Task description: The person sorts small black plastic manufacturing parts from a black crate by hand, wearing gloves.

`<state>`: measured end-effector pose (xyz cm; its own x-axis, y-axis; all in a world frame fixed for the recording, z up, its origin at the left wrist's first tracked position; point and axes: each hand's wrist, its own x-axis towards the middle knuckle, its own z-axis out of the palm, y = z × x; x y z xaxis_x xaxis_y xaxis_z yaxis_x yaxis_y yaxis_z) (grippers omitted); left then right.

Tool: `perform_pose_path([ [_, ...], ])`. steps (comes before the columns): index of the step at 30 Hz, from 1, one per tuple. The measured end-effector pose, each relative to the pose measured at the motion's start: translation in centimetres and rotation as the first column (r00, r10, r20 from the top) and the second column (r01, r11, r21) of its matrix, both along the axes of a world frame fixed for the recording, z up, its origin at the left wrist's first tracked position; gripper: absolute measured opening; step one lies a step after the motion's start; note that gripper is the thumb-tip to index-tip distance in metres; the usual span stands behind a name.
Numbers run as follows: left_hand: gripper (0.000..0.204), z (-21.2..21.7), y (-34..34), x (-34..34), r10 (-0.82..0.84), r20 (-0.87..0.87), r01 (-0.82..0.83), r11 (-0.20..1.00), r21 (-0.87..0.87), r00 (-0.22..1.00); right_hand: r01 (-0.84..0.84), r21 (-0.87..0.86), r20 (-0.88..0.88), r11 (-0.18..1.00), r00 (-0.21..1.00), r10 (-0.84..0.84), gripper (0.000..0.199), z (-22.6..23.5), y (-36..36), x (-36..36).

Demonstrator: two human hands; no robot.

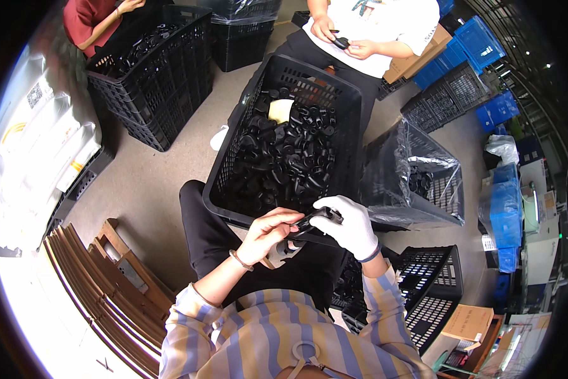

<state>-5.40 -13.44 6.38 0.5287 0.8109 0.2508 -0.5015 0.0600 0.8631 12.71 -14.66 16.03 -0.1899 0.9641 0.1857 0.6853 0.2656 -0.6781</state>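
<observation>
In the head view, my bare left hand (270,235) and white-gloved right hand (352,228) both pinch a black part (305,223) by the near edge of the large crate (346,139). Inside it lie black pieces (284,158) and a yellow sheet (280,111); a plastic-lined bin (385,167) stands to its right.

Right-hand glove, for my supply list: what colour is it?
The glove is white; the head view shows it best.

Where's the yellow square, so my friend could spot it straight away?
Find the big black crate just past the white-gloved right hand. Inside is a heap of small black parts. On it, toward the crate's far end, lies the yellow square, the one yellow patch among all those dark pieces.
</observation>
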Motion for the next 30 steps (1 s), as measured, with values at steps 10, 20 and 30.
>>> perform_pose_path([
  [10,0.030,0.6,0.2,-1.3,-0.045,-0.083,0.055,0.990,0.131,0.996,-0.054,0.015,0.102,0.998,0.993,0.052,0.024,1.4,-0.2,-0.6],
  [20,0.018,1.5,0.1,-1.9,0.398,-0.323,-0.116,0.764,0.635,0.858,-0.131,0.058,0.114,0.990,0.986,0.124,0.024,0.3,-0.9,-1.6],
  [30,0.032,0.3,-0.5,-1.0,0.053,0.200,0.035,0.909,-0.415,0.978,-0.053,0.301,0.064,0.952,0.997,0.035,0.033,-0.8,-1.6,-1.2],
])
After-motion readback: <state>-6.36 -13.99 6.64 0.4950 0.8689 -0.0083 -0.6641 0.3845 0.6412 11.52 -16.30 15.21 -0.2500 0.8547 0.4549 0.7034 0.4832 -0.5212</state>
